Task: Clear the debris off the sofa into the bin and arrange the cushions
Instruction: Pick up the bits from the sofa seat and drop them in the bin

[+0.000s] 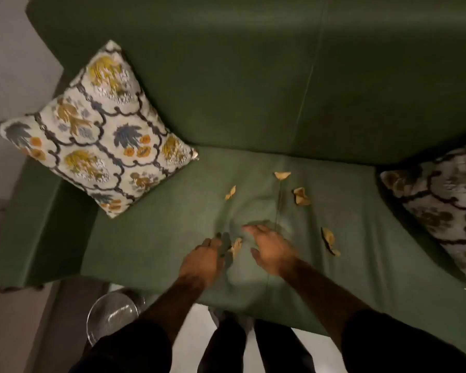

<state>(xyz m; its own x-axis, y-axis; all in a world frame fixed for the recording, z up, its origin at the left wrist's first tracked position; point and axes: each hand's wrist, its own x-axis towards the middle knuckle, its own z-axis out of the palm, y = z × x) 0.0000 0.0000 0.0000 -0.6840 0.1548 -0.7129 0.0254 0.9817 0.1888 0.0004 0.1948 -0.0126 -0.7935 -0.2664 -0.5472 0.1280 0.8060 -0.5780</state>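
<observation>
Several dry yellow-brown scraps lie scattered on the green sofa seat. One scrap lies between my hands, another further back, and others toward the right. My left hand hovers low over the seat, fingers curled down beside the nearest scrap; it is blurred. My right hand is spread flat just right of that scrap with nothing in it. A floral cushion leans in the left corner. A second floral cushion sits at the right edge.
A clear round bin stands on the floor at the sofa's front left corner. The left armrest borders the seat. My legs stand against the sofa front.
</observation>
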